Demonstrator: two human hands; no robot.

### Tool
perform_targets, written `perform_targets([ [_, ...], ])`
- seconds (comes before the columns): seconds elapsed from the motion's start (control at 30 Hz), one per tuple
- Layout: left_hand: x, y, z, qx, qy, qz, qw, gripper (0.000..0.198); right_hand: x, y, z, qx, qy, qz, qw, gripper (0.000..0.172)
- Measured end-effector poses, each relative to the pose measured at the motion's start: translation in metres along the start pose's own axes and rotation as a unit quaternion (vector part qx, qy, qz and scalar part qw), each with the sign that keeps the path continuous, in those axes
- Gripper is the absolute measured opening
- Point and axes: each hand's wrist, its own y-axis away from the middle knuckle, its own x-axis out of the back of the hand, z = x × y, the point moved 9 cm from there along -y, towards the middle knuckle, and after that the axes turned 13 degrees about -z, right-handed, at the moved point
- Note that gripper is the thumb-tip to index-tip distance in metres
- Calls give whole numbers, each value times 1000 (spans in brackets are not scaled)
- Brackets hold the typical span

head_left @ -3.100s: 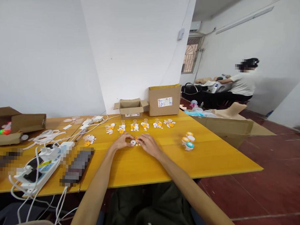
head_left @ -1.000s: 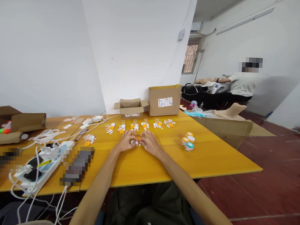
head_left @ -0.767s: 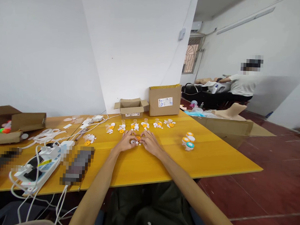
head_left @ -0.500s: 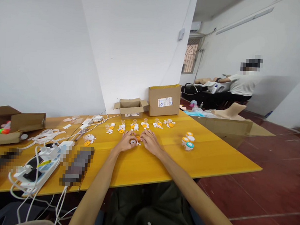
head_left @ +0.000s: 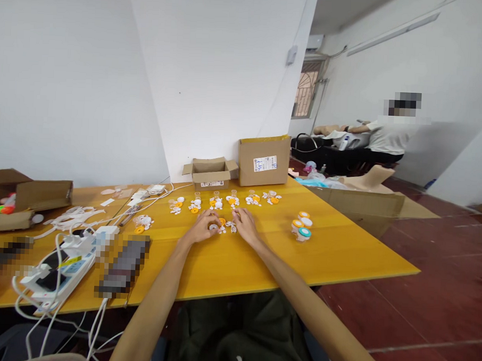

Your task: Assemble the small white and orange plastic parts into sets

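We see a yellow-orange counter [head_left: 321, 258] streaked with darker bands, and on it a whitish disc [head_left: 213, 227], an orange ring [head_left: 222, 221] and small white pieces [head_left: 233, 228]. To the right, our colours are a teal lid [head_left: 304, 232] with a pale centre and an orange lid [head_left: 304, 214]. On the far side we have a plain brown box [head_left: 263, 178] whose white label [head_left: 264, 164] bears blue marks; beyond, dark red floor [head_left: 419, 305] crossed by pale lines.

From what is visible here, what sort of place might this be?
Probably a small workshop or workroom: small white and orange parts lie in heaps on a yellow table, an open cardboard box stands behind them, and another person sits farther back.
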Motion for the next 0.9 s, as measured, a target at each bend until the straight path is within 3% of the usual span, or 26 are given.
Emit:
perform_targets([
  [0.27, -2, -1, -3, 1, 8, -10, 1000, 6, -11, -3, 2, 4, -89, -48, 995, 25],
  [0.53, 1, -2, -1, -12, 103, -2, 995, 10, -23, -4, -7, 38, -70, -105, 991, 31],
  [0.73, -2, -5, -10, -5, 179, -3, 984, 19, -28, -2, -15, 65, -72, -140, 985, 32],
  [0.9, 2, -6, -18, 4, 217, 28, 976, 22, -33, -2, -16, 63, -71, -154, 983, 29],
])
